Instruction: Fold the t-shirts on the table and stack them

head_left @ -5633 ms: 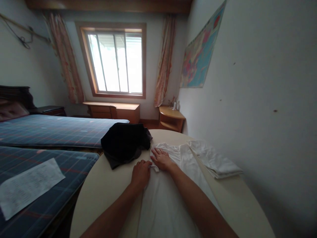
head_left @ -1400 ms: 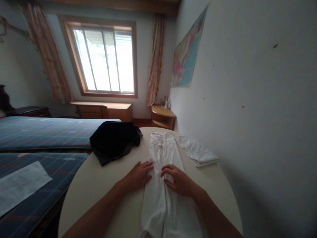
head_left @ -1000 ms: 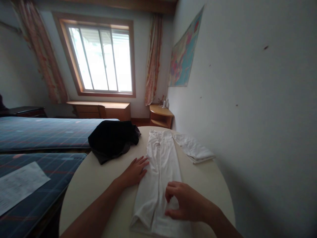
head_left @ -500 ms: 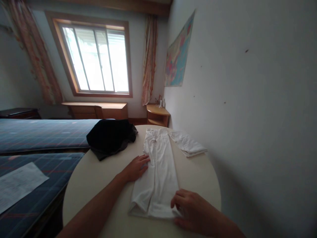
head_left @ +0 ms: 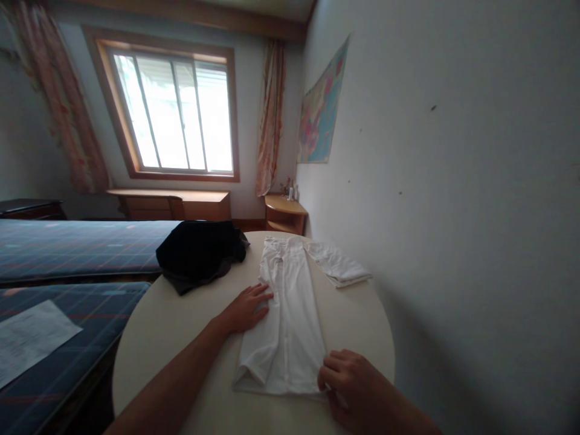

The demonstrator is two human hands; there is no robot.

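A white garment that looks like trousers lies lengthwise in front of me on the round cream table. My left hand rests flat on its left edge, fingers spread. At the near right corner, my right hand has its fingers curled and pinched on the garment's edge; the fingertips are partly hidden. The near left corner of the cloth is slightly raised in a fold. Right of the trousers' far end lies another folded white garment.
A black garment is heaped at the table's far left. Bare mattresses stand on the left, one with a paper sheet on it. A white wall runs along the right. A corner shelf stands behind the table.
My right hand has closed its fingers more tightly at the corner and shifted slightly right relative to the table. The dark gap down the garment's middle has narrowed. My left hand stays in place.
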